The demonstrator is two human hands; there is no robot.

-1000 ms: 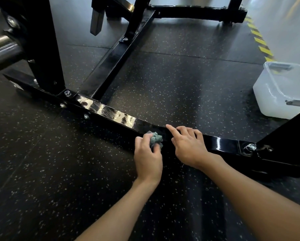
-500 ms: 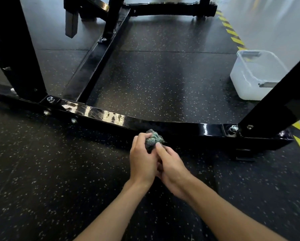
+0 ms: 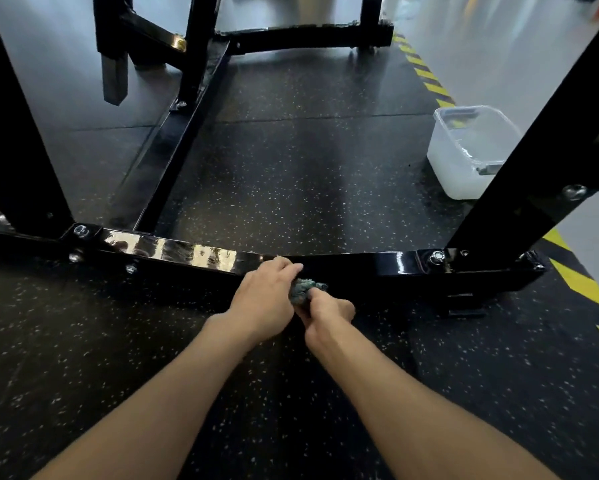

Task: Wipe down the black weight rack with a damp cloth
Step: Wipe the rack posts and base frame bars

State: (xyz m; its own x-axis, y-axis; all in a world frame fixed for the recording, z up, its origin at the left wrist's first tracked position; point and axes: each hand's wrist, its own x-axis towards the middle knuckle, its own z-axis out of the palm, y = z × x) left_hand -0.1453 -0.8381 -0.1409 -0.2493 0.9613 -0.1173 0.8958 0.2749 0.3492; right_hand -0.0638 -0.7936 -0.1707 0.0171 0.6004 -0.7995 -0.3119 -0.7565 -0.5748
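My left hand [image 3: 265,299] and right hand [image 3: 327,315] both squeeze the cloth [image 3: 304,289] (all bunched up), so I'd flatten it, then rub the near bar [image 3: 367,266].

Both hands meet at the near base bar of the black weight rack [image 3: 360,263]. The left hand [image 3: 261,301] and right hand [image 3: 326,311] each grip a bunched teal cloth [image 3: 303,289] against the bar's front face. A clear plastic tub [image 3: 464,168] sits on the speckled floor [image 3: 291,168] at right.
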